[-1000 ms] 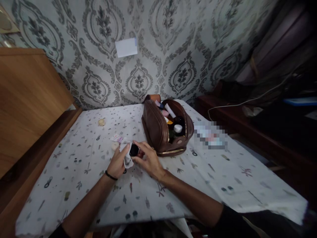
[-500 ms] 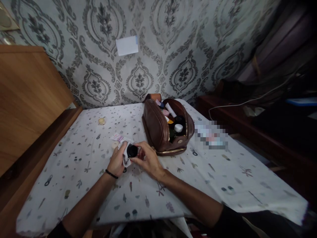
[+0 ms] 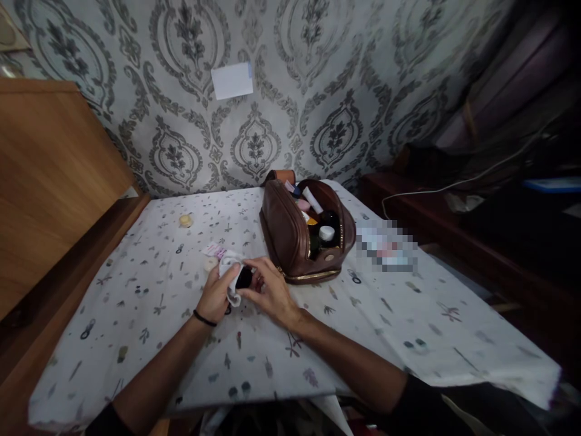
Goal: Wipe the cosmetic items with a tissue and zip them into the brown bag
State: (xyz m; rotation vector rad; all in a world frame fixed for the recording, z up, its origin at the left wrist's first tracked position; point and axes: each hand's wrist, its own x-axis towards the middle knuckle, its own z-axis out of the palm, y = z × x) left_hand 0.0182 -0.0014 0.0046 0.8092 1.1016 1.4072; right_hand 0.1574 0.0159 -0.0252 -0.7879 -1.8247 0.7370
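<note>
My left hand presses a crumpled white cloth with the thumb on top. The cloth wraps part of a small black round container, perhaps a jar. From the other side, my right hand grips the container between thumb and fingers. Beside the left hand lie a pink-and-white packet and a small cream round item, partly hidden. Close behind my right hand stands a brown leather toiletry bag, unzipped, with a white tube and a white-lidded jar among its contents.
A small yellowish round item lies at the table's back left. The patterned white tablecloth covers the table. A wooden cabinet borders the left, a patterned wall the back. A blurred-out item lies right of the bag.
The white cloth has shifted over the black container, covering more of its face. Both hands stay in nearly the same place; the bag has not moved.
</note>
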